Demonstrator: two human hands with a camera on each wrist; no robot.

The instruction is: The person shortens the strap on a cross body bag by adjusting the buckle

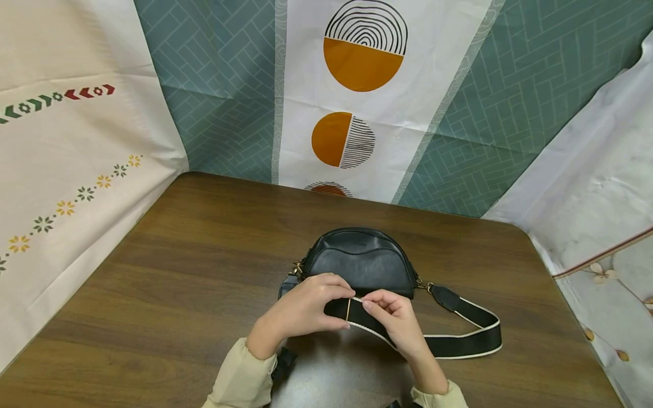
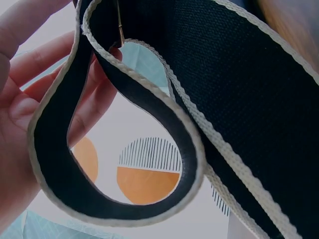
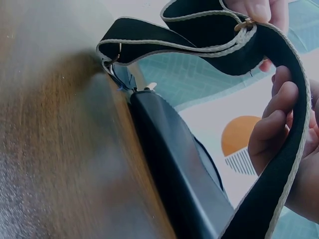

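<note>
A black shoulder bag (image 1: pixel 362 263) stands on the table just beyond both hands. Its wide black strap (image 1: pixel 461 344) has white edging and bends round on the right, joined to the bag by a gold-coloured clasp (image 1: pixel 430 287). My left hand (image 1: pixel 308 306) grips the strap around a thin metal slider (image 1: pixel 348 309), fingers above and thumb below. Close beside it, my right hand (image 1: pixel 400 323) pinches the strap's upper edge between thumb and fingers. In the left wrist view a strap loop (image 2: pixel 50 164) hangs before the palm. The right wrist view shows the slider (image 3: pixel 244 24) with doubled webbing.
A small black pouch (image 1: pixel 287 285) sits at the bag's left end, partly behind my left hand. The brown wooden table (image 1: pixel 168 294) reaches back to a patterned teal and white cloth (image 1: pixel 224 113). Pale cloths hang at the left and right sides.
</note>
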